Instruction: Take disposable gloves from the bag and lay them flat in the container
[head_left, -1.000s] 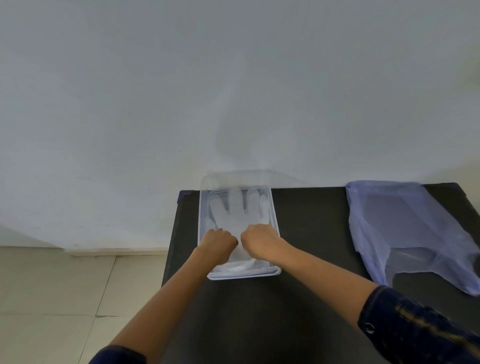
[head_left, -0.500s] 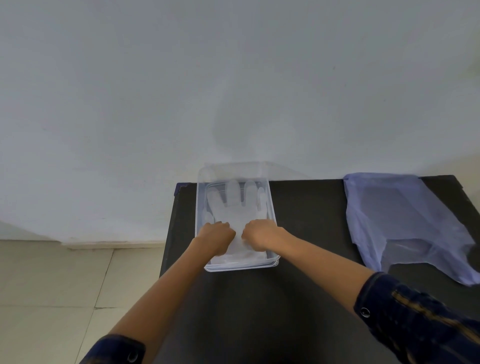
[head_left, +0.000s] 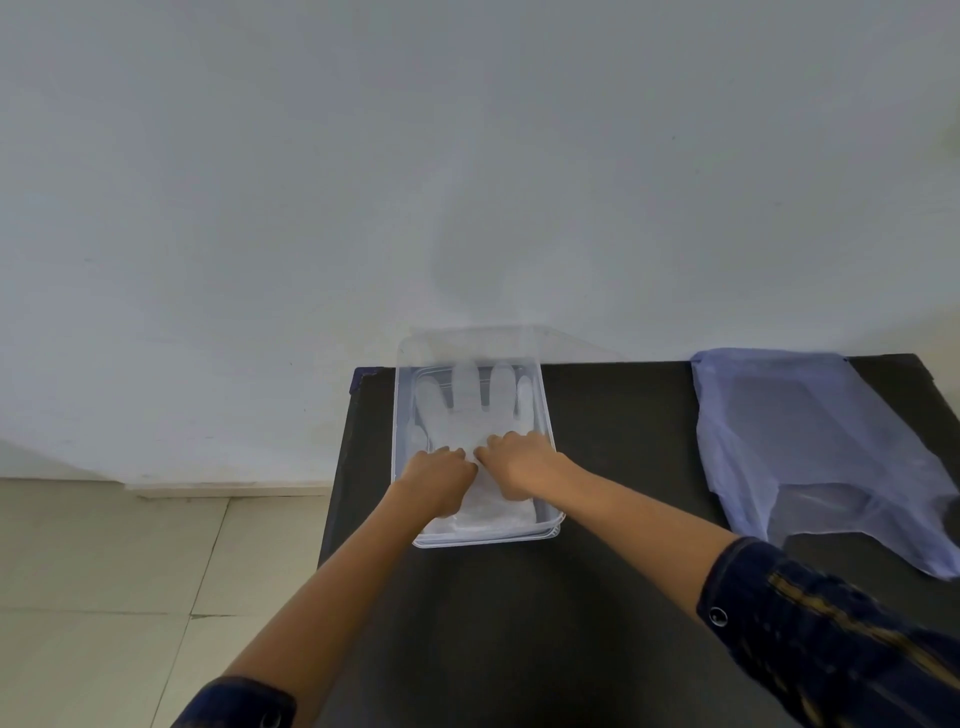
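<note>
A pale wall (head_left: 467, 182) fills the upper part of the view, and a tiled floor (head_left: 104, 597) of light squares shows at lower left. Against the wall stands the black bench (head_left: 597, 597), its top dark and matte.

On the right part of the bench lies a thin bluish plastic bag (head_left: 810, 441), spread out and crumpled, with its handle end pointing toward the person; it is well apart from the hands.

At the far left of the bench sits a clear plastic container (head_left: 549, 410), rectangular, with its long side running away from the person and its far end close to the wall. Inside it a translucent disposable glove (head_left: 457, 415) lies flat, fingers spread and pointing toward the wall, cuff toward the person.

Two bare forearms reach in from the bottom, each with a dark blue sleeve (head_left: 831, 639) pushed up; the right one shows a round button and yellowish stripes.

The left hand (head_left: 439, 478) and the right hand (head_left: 519, 465) rest side by side inside the container on the cuff half of the glove, knuckles up, fingers curled down onto the plastic and nearly touching each other. With the fingertips hidden beneath the hands, I cannot tell whether either grip pinches the glove or only presses on it.
</note>
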